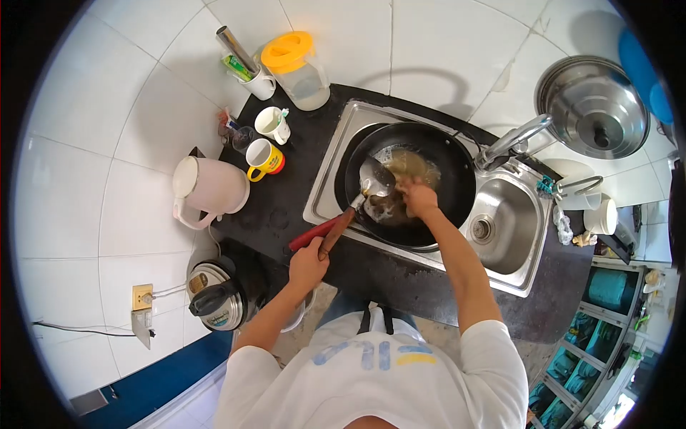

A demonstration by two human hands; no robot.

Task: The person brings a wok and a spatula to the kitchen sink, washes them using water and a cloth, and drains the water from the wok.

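A large black wok (457, 189) rests over the left basin of the steel sink, its red handle (314, 234) pointing toward me at the lower left. My left hand (309, 264) is closed around the wooden handle of a metal wok spatula (376, 179), right beside the wok's handle. The spatula's shiny head lies inside the wok. Reaching into the wok, my right hand (420, 198) has its fingers bent downward at a pale yellowish, wet mass (414, 168). Whether that is a cloth, a scrubber or murky water I cannot make out. Cloudy liquid lies in the wok's bottom.
The faucet (514, 139) stands behind the wok, beside the small right basin (504, 222). Left on the counter are a yellow-lidded pitcher (304, 79), a white mug (273, 125), a yellow-red mug (266, 159) and a pink kettle (211, 187). A steel lid (593, 107) hangs at right.
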